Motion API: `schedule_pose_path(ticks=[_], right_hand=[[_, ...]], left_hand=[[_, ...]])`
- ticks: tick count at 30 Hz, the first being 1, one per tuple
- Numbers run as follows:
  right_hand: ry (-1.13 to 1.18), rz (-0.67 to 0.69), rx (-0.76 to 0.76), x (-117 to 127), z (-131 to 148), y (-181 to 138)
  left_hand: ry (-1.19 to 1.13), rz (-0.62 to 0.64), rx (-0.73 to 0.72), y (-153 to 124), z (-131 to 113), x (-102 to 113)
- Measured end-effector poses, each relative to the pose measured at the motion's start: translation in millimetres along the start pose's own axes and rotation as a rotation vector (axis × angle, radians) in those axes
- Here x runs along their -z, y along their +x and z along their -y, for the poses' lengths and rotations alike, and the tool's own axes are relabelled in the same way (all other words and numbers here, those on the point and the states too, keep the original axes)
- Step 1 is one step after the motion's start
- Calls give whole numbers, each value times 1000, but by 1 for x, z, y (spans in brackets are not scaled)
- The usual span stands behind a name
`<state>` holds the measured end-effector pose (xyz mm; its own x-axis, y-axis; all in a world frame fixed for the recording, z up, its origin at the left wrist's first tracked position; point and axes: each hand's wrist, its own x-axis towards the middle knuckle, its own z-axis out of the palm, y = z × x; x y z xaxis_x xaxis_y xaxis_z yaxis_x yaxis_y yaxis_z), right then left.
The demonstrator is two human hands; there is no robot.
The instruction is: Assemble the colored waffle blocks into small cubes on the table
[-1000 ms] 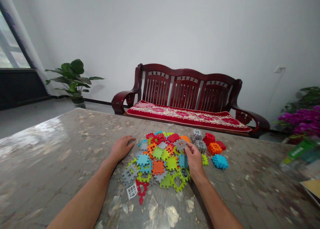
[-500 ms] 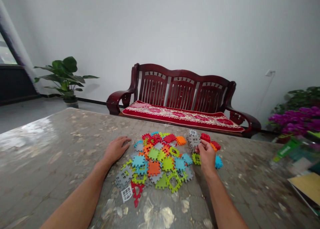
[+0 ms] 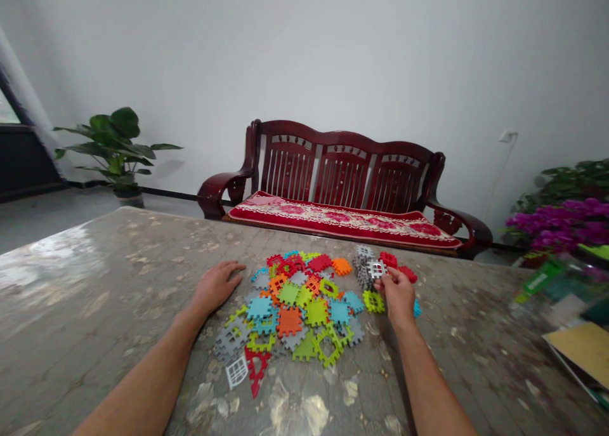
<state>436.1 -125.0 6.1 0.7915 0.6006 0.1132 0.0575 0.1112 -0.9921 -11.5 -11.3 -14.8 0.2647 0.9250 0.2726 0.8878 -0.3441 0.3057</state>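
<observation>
Right hand (image 3: 398, 296), moved off the pile (image 3: 295, 309), is pinching a gray tile (image 3: 377, 269) at the stack (image 3: 363, 261); left hand (image 3: 216, 285) is lying flat, empty.

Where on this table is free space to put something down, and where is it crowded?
Bare table lies left of the left hand, and between the right hand, holding a grey tile, and the papers. Crowded: the tile pile between both hands.

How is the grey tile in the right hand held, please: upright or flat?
Upright: the right hand pinches the grey tile, its face toward the camera.
</observation>
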Motion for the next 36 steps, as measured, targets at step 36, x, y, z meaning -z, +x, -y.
schedule_pose_path(ticks=[36], right_hand=[[-467,560,534,-38,-6,-79]], left_hand=[[18,11,15,0,-3,2]])
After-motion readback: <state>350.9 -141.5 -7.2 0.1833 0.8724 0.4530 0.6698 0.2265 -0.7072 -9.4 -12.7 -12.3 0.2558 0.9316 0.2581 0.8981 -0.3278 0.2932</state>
